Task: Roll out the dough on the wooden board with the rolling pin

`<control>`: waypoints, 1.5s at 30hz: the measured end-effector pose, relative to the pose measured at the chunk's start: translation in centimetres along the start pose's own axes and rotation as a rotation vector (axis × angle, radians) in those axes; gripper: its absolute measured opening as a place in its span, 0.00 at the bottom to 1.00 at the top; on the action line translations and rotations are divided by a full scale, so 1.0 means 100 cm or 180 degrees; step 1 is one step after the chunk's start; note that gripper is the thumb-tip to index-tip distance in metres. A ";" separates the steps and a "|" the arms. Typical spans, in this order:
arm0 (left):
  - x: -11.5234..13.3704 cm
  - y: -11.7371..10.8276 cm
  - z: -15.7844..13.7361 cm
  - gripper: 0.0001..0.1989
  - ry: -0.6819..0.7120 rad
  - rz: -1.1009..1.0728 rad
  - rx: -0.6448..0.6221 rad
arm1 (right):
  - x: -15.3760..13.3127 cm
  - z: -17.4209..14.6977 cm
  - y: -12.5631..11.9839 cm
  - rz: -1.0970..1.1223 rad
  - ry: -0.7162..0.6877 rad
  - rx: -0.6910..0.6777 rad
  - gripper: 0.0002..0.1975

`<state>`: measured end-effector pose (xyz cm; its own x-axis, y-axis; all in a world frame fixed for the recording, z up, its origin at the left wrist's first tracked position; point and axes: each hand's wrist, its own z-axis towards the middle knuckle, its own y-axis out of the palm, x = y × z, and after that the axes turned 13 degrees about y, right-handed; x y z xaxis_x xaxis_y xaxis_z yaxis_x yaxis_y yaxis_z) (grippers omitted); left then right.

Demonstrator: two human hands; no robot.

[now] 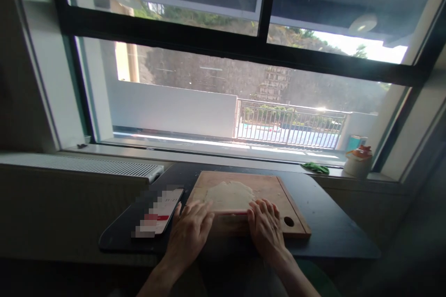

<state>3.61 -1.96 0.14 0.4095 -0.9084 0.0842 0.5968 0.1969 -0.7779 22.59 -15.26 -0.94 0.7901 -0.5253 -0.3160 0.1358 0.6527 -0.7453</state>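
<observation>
A flat sheet of pale dough [230, 195] lies on a wooden cutting board [240, 176]. Across its near edge runs a bar that looks like a rolling pin [230, 213], dim and mostly covered at both ends. My left hand [191, 227] rests over the pin's left end, palm down, fingers pointing forward. Over the right end lies my right hand [266, 225], its fingers close together and bent over the bar. How firmly the fingers wrap round it is hidden beneath the hands. A phone [167, 211] with a lit, partly blurred screen lies left of my left hand.
The board sits on a dark table [324, 213] with rounded corners; a round hole [289, 222] pierces the board's right corner. Beyond is a window sill [223, 157] with a green cloth [315, 167] and a white pot-like container [358, 162]. A radiator [104, 167] stands left.
</observation>
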 end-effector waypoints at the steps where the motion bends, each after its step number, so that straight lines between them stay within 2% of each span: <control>1: 0.001 -0.002 0.002 0.20 -0.0003 0.0017 -0.0023 | -0.002 0.008 0.001 -0.0030 0.0052 -0.0108 0.17; 7: -0.012 0.004 0.044 0.23 -0.0104 0.0266 -0.0384 | -0.025 0.080 0.019 -0.0315 0.0428 -0.0861 0.21; 10: -0.025 0.014 0.074 0.24 -0.0355 0.0444 -0.0759 | -0.031 0.100 0.030 -0.0308 0.0475 -0.0932 0.22; 14: -0.025 0.025 0.098 0.22 -0.0300 0.0411 -0.1038 | -0.033 0.108 0.040 -0.0292 0.0531 -0.0957 0.22; 16: -0.018 0.027 0.095 0.23 -0.0254 0.0379 -0.0999 | -0.033 0.106 0.041 -0.0277 0.0486 -0.0931 0.22; 20: -0.003 0.024 0.067 0.26 -0.0051 0.0176 -0.0825 | -0.028 0.094 0.036 -0.0260 0.0308 -0.0872 0.21; 23: 0.000 0.019 0.056 0.25 0.0086 0.0046 -0.0811 | -0.025 0.089 0.032 -0.0290 0.0200 -0.0826 0.21; 28: -0.017 0.023 0.084 0.23 -0.0251 0.0160 -0.1126 | -0.032 0.098 0.034 -0.0302 0.0201 -0.0866 0.21; 33: -0.039 0.035 0.113 0.22 -0.0358 0.0202 -0.1183 | -0.037 0.100 0.036 -0.0313 0.0097 -0.0912 0.22; 37: -0.035 0.035 0.103 0.22 -0.0178 0.0170 -0.1093 | -0.037 0.106 0.042 -0.0373 0.0117 -0.0995 0.21; 42: -0.020 0.031 0.078 0.24 -0.0020 0.0255 -0.0775 | -0.043 0.124 0.050 -0.0396 0.0218 -0.1155 0.20; 45: -0.026 0.033 0.083 0.23 -0.0086 0.0215 -0.0946 | -0.046 0.122 0.046 -0.0369 0.0205 -0.1164 0.19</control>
<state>10.26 4.09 2.49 0.4619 -0.8860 0.0395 0.3411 0.1364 -0.9301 26.85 -3.17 4.27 0.7412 -0.6250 -0.2449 -0.0091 0.3554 -0.9347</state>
